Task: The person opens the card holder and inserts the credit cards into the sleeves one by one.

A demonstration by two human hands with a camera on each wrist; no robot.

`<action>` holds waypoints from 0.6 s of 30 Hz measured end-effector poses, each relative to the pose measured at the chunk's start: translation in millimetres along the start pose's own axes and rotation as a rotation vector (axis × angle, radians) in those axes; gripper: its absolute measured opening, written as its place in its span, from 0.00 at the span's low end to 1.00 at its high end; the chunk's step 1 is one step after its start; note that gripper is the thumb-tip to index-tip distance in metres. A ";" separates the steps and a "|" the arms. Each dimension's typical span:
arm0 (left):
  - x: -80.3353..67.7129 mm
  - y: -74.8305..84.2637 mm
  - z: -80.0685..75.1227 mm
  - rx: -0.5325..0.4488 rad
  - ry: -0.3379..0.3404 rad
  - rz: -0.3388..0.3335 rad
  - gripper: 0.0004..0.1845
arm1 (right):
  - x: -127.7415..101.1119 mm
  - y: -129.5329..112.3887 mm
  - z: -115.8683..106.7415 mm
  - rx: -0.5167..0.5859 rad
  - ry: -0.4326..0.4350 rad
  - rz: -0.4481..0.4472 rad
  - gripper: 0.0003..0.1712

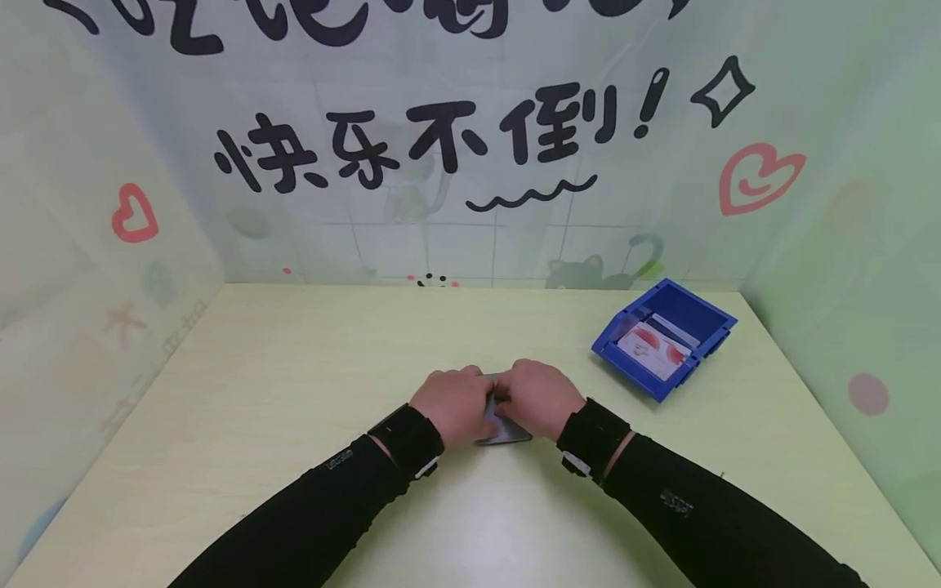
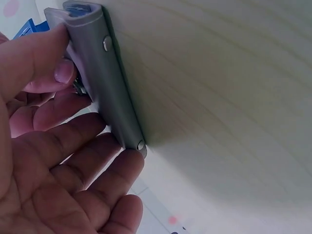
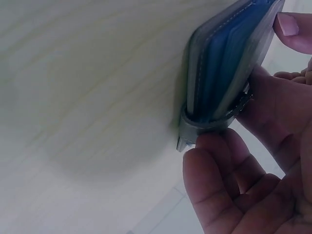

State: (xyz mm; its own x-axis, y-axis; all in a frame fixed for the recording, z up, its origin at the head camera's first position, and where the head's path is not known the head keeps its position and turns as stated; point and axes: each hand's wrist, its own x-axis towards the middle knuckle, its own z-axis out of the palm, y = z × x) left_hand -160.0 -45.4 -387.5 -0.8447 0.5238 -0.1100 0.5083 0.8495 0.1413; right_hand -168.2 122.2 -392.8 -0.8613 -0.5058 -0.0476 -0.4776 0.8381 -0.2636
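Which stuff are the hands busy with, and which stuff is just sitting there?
Busy with:
- grey card holder, lying on the table
- left hand, touching it
- right hand, touching it

Just sitting there:
- blue bin, off to the right
- cards inside the bin

Pale wood-grain table point(image 1: 257, 425), blue plastic bin point(image 1: 704, 314) near the far right corner, printed cards point(image 1: 657, 347) lying inside the bin, backdrop point(image 1: 470, 122) with black characters, red hearts, a cat drawing, green side panels.
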 end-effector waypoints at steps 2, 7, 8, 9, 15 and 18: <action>0.1 0.1 0.1 0.014 0.004 0.008 0.25 | -0.2 -0.8 0.3 -0.008 0.006 -0.001 0.05; 0.4 0.4 0.4 0.051 0.012 0.024 0.25 | -1.0 -2.9 1.1 -0.033 0.022 0.002 0.09; 0.5 0.4 0.4 0.056 0.011 0.024 0.25 | -1.0 -3.3 1.1 -0.037 0.024 0.003 0.09; 0.6 0.4 0.4 0.062 0.012 0.027 0.25 | -1.0 -3.6 1.3 -0.041 0.027 0.008 0.10; 1.6 -0.5 0.7 0.067 0.016 0.029 0.25 | 0.2 -5.3 2.1 -0.032 0.028 0.057 0.08; 2.0 -0.8 1.2 0.071 0.018 0.030 0.24 | 0.8 -5.3 2.8 -0.028 0.020 0.076 0.08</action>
State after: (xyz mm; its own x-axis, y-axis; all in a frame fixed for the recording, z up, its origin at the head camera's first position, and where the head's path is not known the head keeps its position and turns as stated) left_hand -161.9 -45.0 -389.0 -0.8315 0.5485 -0.0886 0.5436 0.8361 0.0737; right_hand -165.8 116.8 -394.1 -0.8985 -0.4364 -0.0470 -0.4150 0.8794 -0.2332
